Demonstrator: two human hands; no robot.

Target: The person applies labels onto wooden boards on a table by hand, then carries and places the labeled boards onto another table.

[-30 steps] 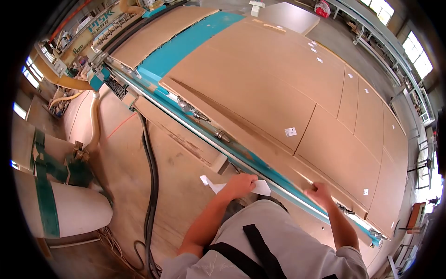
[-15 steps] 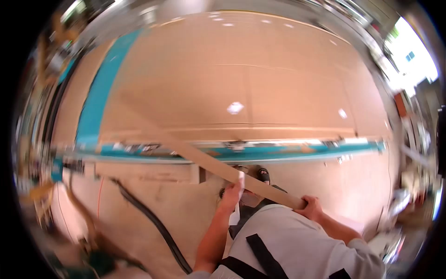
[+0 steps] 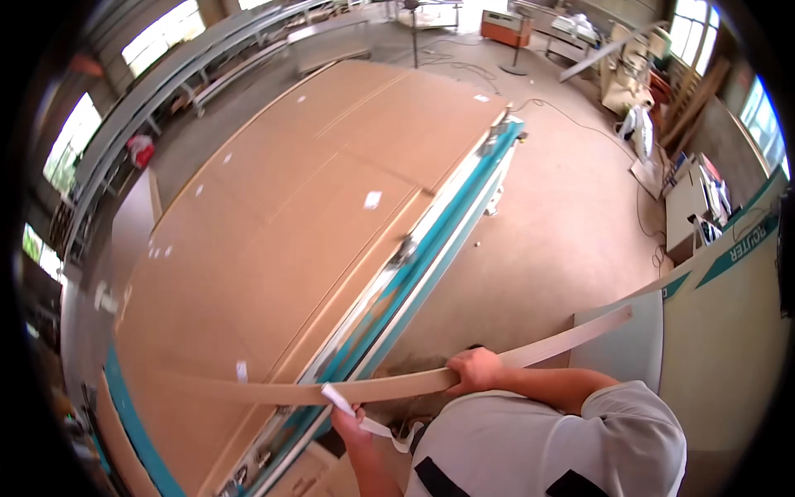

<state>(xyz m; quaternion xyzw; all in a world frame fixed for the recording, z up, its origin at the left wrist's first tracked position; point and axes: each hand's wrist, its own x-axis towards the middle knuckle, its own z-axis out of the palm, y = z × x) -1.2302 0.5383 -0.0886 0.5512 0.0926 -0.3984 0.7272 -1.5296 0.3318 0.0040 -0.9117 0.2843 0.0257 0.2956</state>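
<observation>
long strip — apparently within right fingers

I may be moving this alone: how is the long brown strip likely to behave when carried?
The long brown strip is probably light for its length, being so narrow. Its ends, reaching well past the right hand and left hand, may wobble, though lens distortion hides any true bend. Its flat face looks smooth, so it could slip.
</observation>
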